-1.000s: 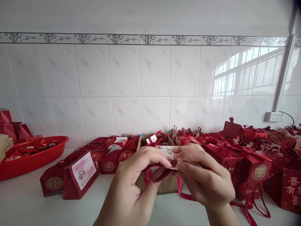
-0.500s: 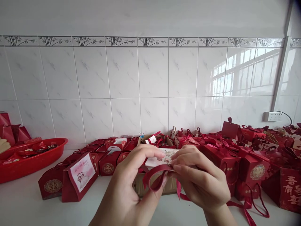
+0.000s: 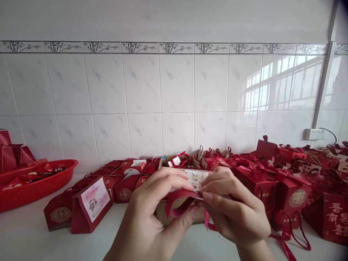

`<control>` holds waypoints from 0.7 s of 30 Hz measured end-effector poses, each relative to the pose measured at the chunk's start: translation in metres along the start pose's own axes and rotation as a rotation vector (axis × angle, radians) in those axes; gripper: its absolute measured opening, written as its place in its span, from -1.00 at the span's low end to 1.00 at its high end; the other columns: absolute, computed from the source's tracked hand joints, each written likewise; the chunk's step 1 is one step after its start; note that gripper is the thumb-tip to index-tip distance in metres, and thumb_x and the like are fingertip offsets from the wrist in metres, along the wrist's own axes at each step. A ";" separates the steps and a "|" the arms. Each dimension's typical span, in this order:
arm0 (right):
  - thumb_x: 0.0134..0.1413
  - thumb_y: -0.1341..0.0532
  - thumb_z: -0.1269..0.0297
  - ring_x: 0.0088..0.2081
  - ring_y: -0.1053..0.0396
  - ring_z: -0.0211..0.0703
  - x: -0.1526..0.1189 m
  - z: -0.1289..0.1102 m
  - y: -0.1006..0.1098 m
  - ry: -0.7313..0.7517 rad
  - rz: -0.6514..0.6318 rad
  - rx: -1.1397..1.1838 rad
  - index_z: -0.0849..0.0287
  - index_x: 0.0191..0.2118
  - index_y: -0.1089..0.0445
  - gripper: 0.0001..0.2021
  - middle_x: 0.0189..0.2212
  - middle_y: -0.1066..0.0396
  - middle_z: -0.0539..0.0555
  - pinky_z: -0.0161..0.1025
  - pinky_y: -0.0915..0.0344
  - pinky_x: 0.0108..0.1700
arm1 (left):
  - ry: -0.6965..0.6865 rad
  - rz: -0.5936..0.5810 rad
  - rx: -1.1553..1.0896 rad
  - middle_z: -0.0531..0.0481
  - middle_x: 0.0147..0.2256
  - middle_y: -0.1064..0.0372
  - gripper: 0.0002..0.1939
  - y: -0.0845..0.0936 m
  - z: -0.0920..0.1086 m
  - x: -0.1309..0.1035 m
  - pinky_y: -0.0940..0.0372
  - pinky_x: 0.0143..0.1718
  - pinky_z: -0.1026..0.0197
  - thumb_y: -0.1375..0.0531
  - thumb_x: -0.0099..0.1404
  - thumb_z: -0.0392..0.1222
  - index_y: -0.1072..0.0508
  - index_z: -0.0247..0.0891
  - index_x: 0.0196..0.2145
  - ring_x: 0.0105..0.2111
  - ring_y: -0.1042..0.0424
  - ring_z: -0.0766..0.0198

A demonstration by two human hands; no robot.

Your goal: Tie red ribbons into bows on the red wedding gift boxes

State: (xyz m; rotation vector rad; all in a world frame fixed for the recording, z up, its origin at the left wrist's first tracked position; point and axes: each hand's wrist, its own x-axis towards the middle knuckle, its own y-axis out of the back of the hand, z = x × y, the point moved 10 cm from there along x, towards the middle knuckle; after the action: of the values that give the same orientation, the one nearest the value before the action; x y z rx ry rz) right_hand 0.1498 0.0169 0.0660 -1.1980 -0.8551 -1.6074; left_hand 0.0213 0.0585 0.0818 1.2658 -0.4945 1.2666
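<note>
The left hand (image 3: 152, 206) and right hand (image 3: 236, 208) pinch a white printed piece (image 3: 198, 177) between them, a red ribbon (image 3: 179, 194) looping from their fingertips. It is held up before a cardboard box (image 3: 161, 211), with red gift boxes (image 3: 125, 190) on either side and a red basin (image 3: 51, 185) farther left.

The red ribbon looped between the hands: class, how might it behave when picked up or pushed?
The ribbon is probably floppy, since it curves into an open loop between the left hand and right hand. It looks light, being a thin, flat strip. Its surface looks smooth, so it might slip a little.
</note>
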 end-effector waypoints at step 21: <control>-0.02 -0.34 0.50 -0.07 -0.50 0.00 -0.025 0.064 -0.029 -0.567 -0.070 0.415 0.18 -0.39 -0.42 -0.89 -0.22 -0.56 0.15 0.03 -0.42 0.02 | -0.007 -0.095 0.067 -0.03 -0.31 -0.46 -0.82 -0.008 -0.026 0.004 -0.34 -0.21 0.26 -0.07 0.31 -0.40 -0.43 -0.22 -0.33 -0.26 -0.45 0.26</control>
State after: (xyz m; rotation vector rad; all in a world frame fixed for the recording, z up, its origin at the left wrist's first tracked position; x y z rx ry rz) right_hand 0.1451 0.0915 0.0597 -1.3391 -1.5190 -1.0634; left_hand 0.0206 0.0850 0.0733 1.3349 -0.3945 1.2080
